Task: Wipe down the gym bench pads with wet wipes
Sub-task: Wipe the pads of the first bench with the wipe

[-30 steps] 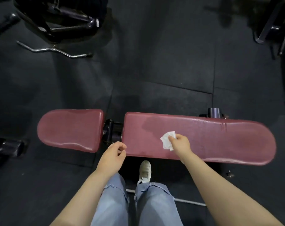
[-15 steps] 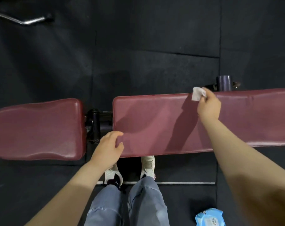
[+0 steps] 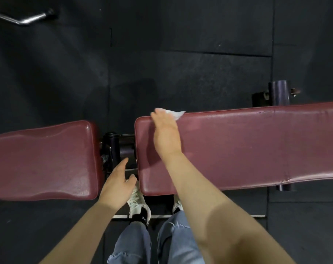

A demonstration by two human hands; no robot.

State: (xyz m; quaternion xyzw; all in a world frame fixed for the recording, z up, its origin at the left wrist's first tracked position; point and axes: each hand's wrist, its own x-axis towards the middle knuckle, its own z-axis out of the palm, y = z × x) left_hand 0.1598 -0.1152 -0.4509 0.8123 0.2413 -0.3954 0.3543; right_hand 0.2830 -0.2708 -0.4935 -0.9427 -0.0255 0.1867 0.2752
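The right hand lies flat with fingers stretched over the wet wipe, pressing it against the far edge of the long maroon back pad near its 9 o'clock end, probably so the broad palm spreads pressure across the vinyl. The left hand, loosely open and holding nothing, hovers at 7 o'clock over the hinge gap beside the seat pad, seemingly for balance.

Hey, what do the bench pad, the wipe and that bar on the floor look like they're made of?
Long bench pad: maroon vinyl or leatherette, judging by its glossy grained sheen. Wipe: thin white nonwoven cloth, crumpled under the right hand. Bar: shiny, probably chromed steel.
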